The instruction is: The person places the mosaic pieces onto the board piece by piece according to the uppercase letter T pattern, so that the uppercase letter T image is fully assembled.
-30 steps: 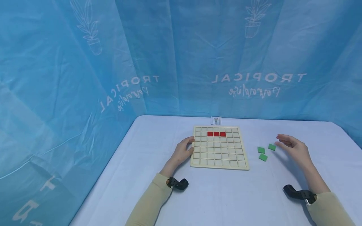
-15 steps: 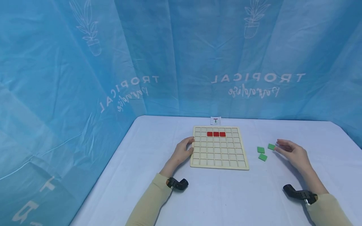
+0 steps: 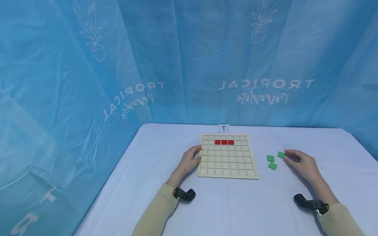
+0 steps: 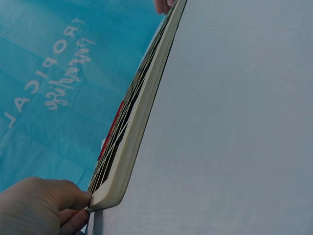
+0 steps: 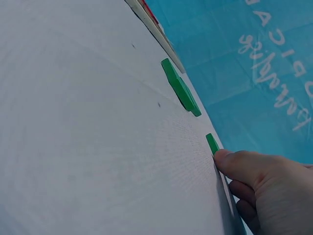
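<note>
A square wooden grid board (image 3: 228,177) lies flat, with several red tiles (image 3: 224,142) side by side in one upper row. My left hand (image 3: 186,161) rests at its left edge, thumb and fingertips touching the rim; the left wrist view shows the thumb (image 4: 73,196) against the board's corner. To the right of the board are several green tiles (image 3: 270,158). With thumb and forefinger, my right hand (image 3: 302,165) pinches the right corner of the farthest green tile (image 3: 281,154). In the right wrist view that tile (image 5: 212,143) touches the thumb tip; the other fingers are partly hidden.
A small printed grid card (image 3: 223,128) stands or lies just behind the board. The white-covered table (image 3: 236,206) ends at a blue printed curtain (image 3: 189,65) at the back and left. Black camera mounts (image 3: 185,194) sit on both wrists.
My right hand has come down and a little left onto the farthest green tile, its thumb and forefinger closing at the tile's corner. The left hand stays at the board's edge.
</note>
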`<state>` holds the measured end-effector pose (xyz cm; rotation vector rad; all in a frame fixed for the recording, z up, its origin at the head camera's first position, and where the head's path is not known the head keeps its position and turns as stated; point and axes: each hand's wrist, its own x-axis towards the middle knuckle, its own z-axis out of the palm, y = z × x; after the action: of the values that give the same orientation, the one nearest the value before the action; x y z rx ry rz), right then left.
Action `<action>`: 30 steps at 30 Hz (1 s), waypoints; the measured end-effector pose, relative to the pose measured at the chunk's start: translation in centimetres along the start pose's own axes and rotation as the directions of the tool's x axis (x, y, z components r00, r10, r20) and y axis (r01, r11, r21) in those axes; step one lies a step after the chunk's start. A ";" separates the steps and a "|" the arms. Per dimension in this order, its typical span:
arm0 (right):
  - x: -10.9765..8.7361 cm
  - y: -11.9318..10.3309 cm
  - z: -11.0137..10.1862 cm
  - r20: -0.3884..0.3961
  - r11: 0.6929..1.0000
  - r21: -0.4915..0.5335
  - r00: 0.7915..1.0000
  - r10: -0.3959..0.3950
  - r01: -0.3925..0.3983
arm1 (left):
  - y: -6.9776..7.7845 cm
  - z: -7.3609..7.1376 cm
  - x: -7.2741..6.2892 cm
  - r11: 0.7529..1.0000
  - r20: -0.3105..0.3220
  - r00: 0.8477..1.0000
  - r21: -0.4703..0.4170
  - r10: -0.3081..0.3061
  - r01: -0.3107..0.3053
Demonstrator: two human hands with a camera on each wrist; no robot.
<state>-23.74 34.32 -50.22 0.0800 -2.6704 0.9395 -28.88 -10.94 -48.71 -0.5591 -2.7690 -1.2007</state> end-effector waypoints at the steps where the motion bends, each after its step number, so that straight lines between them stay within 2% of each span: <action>1: 0.0 0.0 0.1 -0.002 1.000 -0.001 1.000 0.002 -0.002 | 0.0 0.0 0.0 1.000 0.001 1.000 0.002 -0.003 0.003; 16: 0.3 -0.3 0.1 -0.036 1.000 -0.020 0.999 -0.020 0.019 | 0.3 -0.2 0.0 1.000 0.002 1.000 -0.010 -0.018 0.018; 25: 0.7 -1.9 -1.2 -0.072 0.994 0.089 0.995 0.069 -0.062 | 0.2 -0.1 -0.1 1.000 0.005 1.000 -0.011 -0.027 0.028; 30: 2.2 -1.9 -1.4 -0.105 0.989 0.139 0.992 0.065 -0.050 | 0.0 -0.1 0.1 1.000 -0.002 1.000 -0.008 0.002 -0.002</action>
<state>-25.18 33.75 -47.38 -0.0188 -2.5187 1.1108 -28.97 -10.94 -48.61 -0.5606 -2.7633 -1.2113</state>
